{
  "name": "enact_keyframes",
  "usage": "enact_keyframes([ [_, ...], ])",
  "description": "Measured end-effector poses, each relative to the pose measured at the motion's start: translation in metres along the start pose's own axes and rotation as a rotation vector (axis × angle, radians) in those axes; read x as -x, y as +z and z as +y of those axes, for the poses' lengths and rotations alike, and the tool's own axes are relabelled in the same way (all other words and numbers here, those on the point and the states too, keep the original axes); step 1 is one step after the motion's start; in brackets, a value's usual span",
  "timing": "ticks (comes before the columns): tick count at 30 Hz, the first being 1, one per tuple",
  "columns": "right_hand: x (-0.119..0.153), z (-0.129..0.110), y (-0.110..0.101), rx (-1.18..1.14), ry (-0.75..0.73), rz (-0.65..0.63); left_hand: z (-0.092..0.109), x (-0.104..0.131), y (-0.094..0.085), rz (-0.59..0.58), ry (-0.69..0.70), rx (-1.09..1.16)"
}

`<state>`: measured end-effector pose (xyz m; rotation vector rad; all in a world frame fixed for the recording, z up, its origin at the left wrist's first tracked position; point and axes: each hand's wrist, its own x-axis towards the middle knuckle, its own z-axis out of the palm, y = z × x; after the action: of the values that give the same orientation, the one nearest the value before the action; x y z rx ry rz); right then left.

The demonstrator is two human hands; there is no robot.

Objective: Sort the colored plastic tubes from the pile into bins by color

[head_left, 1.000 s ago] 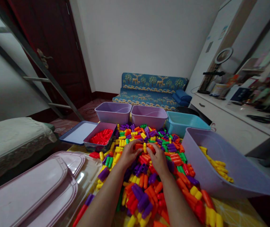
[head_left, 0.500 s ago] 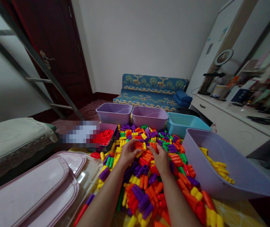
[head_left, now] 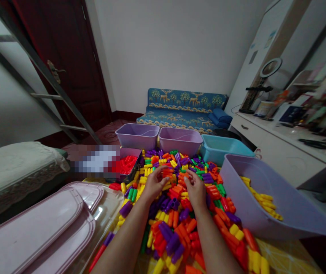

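Note:
Both my hands are over a heap of bullet-shaped plastic toy blocks (head_left: 175, 204) in orange, yellow, purple, green and red. My left hand (head_left: 155, 185) has its thumb and fingers curled around orange blocks (head_left: 167, 173). Close by on the right, my right hand (head_left: 196, 190) pinches an orange block (head_left: 181, 177) between thumb and fingers. A small gap separates the hands. Under them lie more joined orange blocks (head_left: 177, 190) and purple blocks (head_left: 170, 204). The fingers partly cover what they hold.
A lilac bin (head_left: 247, 205) with yellow blocks (head_left: 261, 199) stands at right. Behind the heap are two purple bins (head_left: 137, 141) (head_left: 180, 146) and a blue bin (head_left: 225, 152). A dark box (head_left: 135, 171) holds red blocks (head_left: 127, 164). Pink lids (head_left: 37, 228) lie at left.
My hands have moved slightly apart, and the yellow piece beside the left hand's orange blocks no longer shows clearly there. The bins and the heap look the same.

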<state>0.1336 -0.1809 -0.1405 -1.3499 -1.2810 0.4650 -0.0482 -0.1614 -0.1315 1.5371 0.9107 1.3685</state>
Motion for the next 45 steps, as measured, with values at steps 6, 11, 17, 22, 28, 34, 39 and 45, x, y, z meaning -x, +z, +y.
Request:
enact_keyframes([
  [6, 0.000, -0.010, 0.001, -0.221, 0.064, -0.015, 0.001, -0.001, 0.001, -0.032, -0.082, 0.195],
  [11, 0.000, -0.015, 0.001, -0.277, -0.008, -0.012, 0.004, -0.002, 0.001, 0.016, -0.135, 0.288],
  [17, 0.001, -0.015, -0.004, -0.091, -0.055, -0.030, 0.007, -0.001, 0.000, 0.076, -0.183, 0.339],
  [22, 0.001, -0.013, -0.003, -0.061, -0.057, -0.046, 0.008, -0.001, 0.000, 0.069, -0.192, 0.360],
  [28, 0.002, -0.011, -0.002, -0.053, -0.026, -0.091, 0.008, -0.001, 0.000, 0.081, -0.200, 0.378],
  [34, 0.001, -0.005, -0.001, -0.058, 0.000, -0.142, 0.011, -0.001, 0.002, 0.100, -0.202, 0.378],
  [39, 0.001, -0.005, -0.001, -0.045, -0.006, -0.142, 0.012, -0.001, 0.002, 0.116, -0.198, 0.389],
  [45, 0.001, 0.000, 0.002, -0.121, 0.068, -0.133, 0.020, -0.001, 0.003, 0.085, -0.180, 0.369],
])
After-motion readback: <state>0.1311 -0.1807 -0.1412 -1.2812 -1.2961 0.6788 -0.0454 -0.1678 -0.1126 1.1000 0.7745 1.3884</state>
